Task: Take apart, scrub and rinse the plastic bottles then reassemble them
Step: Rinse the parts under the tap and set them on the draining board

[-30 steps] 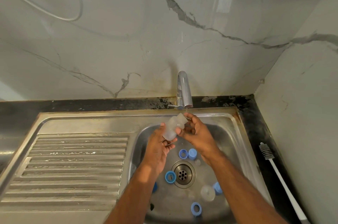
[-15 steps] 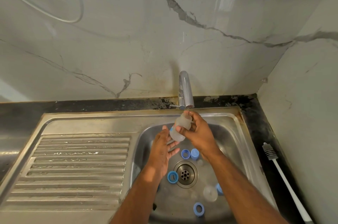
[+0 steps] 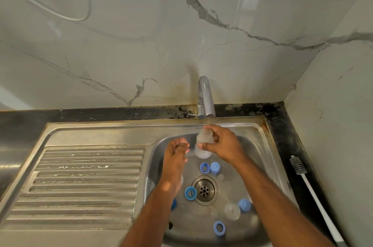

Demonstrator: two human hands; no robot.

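Observation:
My right hand (image 3: 223, 143) grips a small translucent plastic bottle (image 3: 203, 143) upright, its mouth just under the tap (image 3: 206, 98), from which a thin stream of water runs. My left hand (image 3: 175, 158) hovers just left of the bottle, fingers loosely extended, holding nothing. In the sink basin (image 3: 260, 158) lie several blue caps and rings, among them a pair (image 3: 210, 167) above the drain (image 3: 204, 190), a ring (image 3: 190, 193) left of it, and a ring (image 3: 219, 228) at the front. A clear bottle part (image 3: 232, 210) rests beside a blue cap (image 3: 244, 205).
A white-handled bottle brush (image 3: 314, 196) lies on the dark counter right of the sink. The ribbed steel drainboard (image 3: 80, 182) stretches to the left. Marble walls stand behind and to the right, close to the sink.
My right hand has turned the bottle upright and brought its mouth under the running tap. My left hand has let go of the bottle and drawn back a little to the left.

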